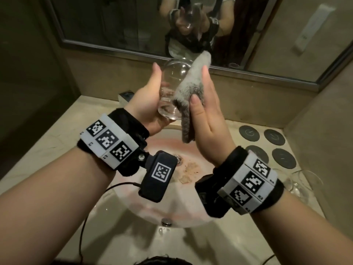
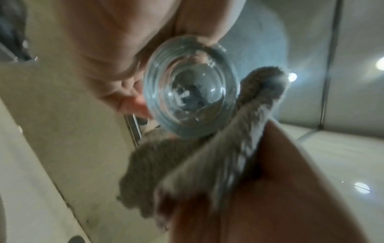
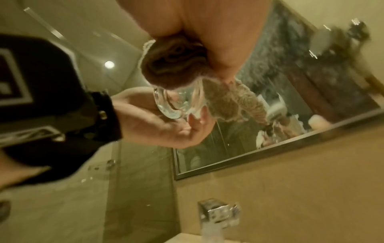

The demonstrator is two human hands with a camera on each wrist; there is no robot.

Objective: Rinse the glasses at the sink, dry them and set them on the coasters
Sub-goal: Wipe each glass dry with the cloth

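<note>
Both hands work above the pale sink basin (image 1: 133,211): left hand (image 1: 147,104) grips a clear tumbler glass (image 1: 172,81), right hand (image 1: 208,111) presses a fuzzy grey cloth (image 1: 188,87) against it, four dark round coasters (image 1: 249,133) right of them unfilled, drying likely unfinished.

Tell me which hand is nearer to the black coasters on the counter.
Right. The right hand, holding the cloth, is on the coasters' side; the left hand grips the glass farther away.

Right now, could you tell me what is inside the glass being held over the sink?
Through the base of the glass only clear droplets and reflections show. The grey cloth presses its outer side; the right hand hides whether any is tucked inside.
</note>
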